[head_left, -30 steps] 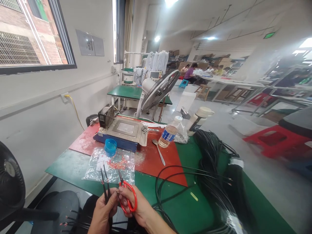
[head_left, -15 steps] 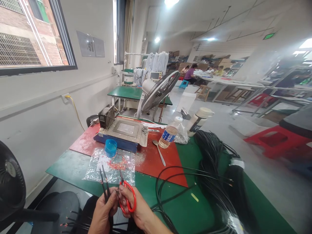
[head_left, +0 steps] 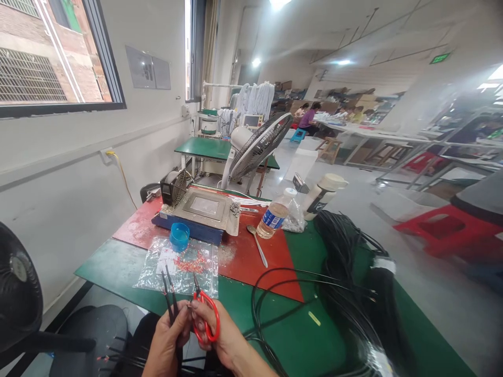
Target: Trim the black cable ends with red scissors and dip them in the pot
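While the left hand (head_left: 167, 343) pinches two thin black cable ends (head_left: 168, 293) between thumb and fingers so that they stand upright, the right hand (head_left: 220, 335) is closed through the loop of a pair of red-handled scissors (head_left: 204, 314), whose short dark blades point up just beside those ends. Both hands sit at the near edge of the green table (head_left: 314, 335), and every place below is told from that table.

Just beyond the hands, on the near left part of the table, lies a clear plastic bag (head_left: 178, 267) with small red pieces inside. Behind the bag a blue cup (head_left: 179, 236) stands against a flat metal-topped machine (head_left: 198, 212), which rests on a red mat (head_left: 251, 251) at the far left of the table. A spoon (head_left: 257, 246) lies on the mat, and a water bottle (head_left: 275, 213) stands upright past it, near a white-capped bottle (head_left: 324, 193). Loops of black cable (head_left: 346, 272) spread over the right half of the table. Past its far edge stands a tilted floor fan (head_left: 257, 146). Off its near left corner, a black fan (head_left: 18, 288) is partly in view.
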Tool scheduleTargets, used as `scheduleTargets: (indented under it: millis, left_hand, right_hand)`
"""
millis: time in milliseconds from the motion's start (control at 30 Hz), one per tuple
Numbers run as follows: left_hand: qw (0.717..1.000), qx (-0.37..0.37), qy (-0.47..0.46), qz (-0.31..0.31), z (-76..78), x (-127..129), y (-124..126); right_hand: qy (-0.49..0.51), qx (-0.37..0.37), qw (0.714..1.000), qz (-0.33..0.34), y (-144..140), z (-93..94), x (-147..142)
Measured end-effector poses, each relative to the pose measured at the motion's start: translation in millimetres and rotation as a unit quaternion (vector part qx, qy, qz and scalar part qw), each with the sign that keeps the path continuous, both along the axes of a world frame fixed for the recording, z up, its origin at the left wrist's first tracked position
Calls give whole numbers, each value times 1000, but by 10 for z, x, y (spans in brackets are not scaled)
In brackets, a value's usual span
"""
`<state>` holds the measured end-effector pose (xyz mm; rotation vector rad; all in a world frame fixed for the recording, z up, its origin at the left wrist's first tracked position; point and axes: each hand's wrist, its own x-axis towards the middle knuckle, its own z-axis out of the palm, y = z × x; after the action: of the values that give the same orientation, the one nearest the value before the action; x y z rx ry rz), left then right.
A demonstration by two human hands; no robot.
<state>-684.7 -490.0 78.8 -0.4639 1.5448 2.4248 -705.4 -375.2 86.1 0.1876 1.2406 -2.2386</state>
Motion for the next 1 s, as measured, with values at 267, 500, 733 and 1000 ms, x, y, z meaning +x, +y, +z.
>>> scheduleTargets:
  millis: [267,500,733,1000]
  left_hand:
    - [1000,-15,12,-23,72,11,-20]
    - [1000,-4,-9,-7,-41,28,-42]
    - [982,141,-103,65,87,1,-48]
    - [923,298,-213,114,214,7,-20]
  right_hand:
    - [-26,29,998,40,56,59,-54]
    - [-42,44,997,44,49,66,-60]
    - [344,330,875,-83,110,-131,-43]
    - [793,401,455,-55,171,62,-37]
